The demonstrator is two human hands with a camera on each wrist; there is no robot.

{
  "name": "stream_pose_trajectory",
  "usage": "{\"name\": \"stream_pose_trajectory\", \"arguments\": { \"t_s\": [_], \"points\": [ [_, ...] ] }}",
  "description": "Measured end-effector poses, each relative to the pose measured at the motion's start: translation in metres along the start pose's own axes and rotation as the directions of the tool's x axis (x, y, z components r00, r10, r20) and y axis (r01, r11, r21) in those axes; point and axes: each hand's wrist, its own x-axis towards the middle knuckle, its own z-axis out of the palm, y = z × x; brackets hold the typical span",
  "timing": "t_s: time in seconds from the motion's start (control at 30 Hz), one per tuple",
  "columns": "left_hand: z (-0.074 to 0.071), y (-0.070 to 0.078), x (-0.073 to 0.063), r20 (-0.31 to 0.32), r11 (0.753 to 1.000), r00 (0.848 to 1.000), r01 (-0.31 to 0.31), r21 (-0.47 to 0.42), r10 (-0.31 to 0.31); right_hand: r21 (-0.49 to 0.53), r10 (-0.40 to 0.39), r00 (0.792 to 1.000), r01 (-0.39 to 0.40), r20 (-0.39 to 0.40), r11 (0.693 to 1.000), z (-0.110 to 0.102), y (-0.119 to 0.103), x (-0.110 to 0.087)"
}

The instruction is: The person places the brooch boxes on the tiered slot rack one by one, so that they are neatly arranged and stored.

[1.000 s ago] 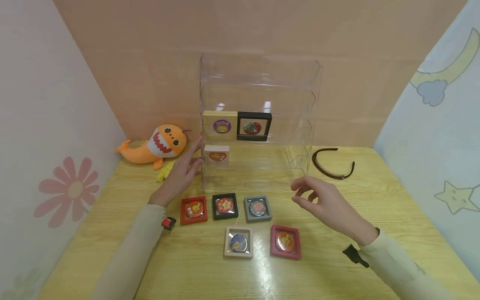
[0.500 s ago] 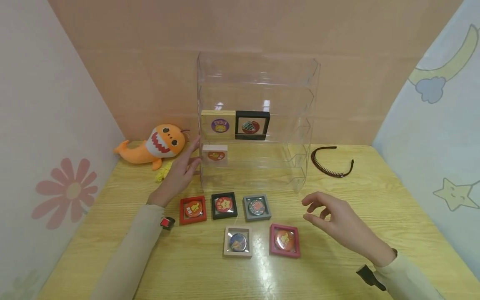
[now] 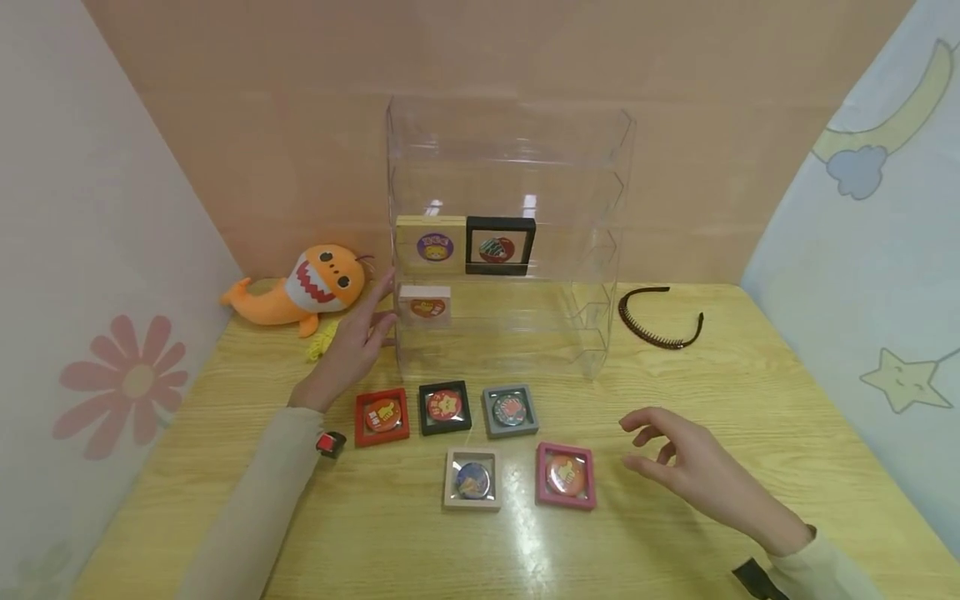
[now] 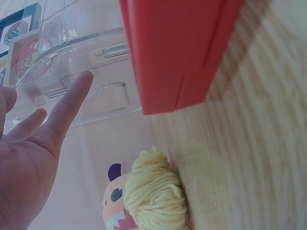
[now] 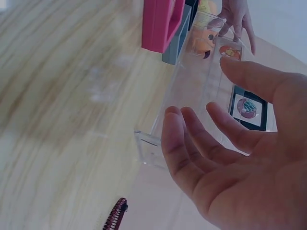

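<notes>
My left hand [image 3: 351, 343] touches the left side of a clear acrylic display rack [image 3: 510, 362], its fingers mostly straight. The rack holds a yellow frame [image 3: 408, 258] and a black frame [image 3: 500, 222] on one tier, with a pale pink frame [image 3: 424, 307] below. My right hand [image 3: 697, 467] hovers over the table, loosely bent and holding nothing. Nearest to it lies a magenta frame [image 3: 566, 475] with a round badge inside. A beige frame [image 3: 472, 480], a red frame [image 3: 382, 417], a second black frame [image 3: 445, 407] and a grey frame [image 3: 511, 410] lie before the rack.
An orange shark plush [image 3: 300, 292] sits at the back left, with a ball of yellow yarn [image 4: 156, 194] beside it. To the rack's right lies a brown toothed headband [image 3: 660, 333]. Printed panels enclose the wooden table [image 3: 360, 533] on the sides and back.
My right hand has drawn away from the rack's lower right corner, back toward the near right. The left hand stays at the rack's side. The view shifts slightly.
</notes>
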Motion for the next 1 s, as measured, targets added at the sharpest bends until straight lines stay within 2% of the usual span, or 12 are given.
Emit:
{"name": "stream_pose_trajectory", "arguments": {
  "t_s": [0.3, 0.47, 0.77, 1.0],
  "points": [
    [-0.001, -0.002, 0.003, -0.006, 1.0, 1.0, -0.016, 0.006, 0.016, 0.046, 0.051, 0.992, -0.057, 0.116, 0.997, 0.008, 0.008, -0.002],
    [0.0, -0.002, 0.003, -0.007, 1.0, 1.0, -0.019, 0.006, 0.019, 0.034, 0.016, 0.991, -0.021, 0.134, 0.999, 0.016, 0.009, -0.001],
    [0.0, -0.003, 0.001, -0.005, 1.0, 1.0, -0.026, 0.002, 0.026, -0.048, -0.06, 0.987, 0.067, 0.149, 0.997, 0.03, 0.013, 0.0],
    [0.0, -0.002, 0.001, -0.003, 1.0, 1.0, -0.016, -0.004, 0.016, -0.098, -0.036, 0.986, 0.052, 0.163, 0.994, 0.04, 0.012, 0.002]
  ]
}}
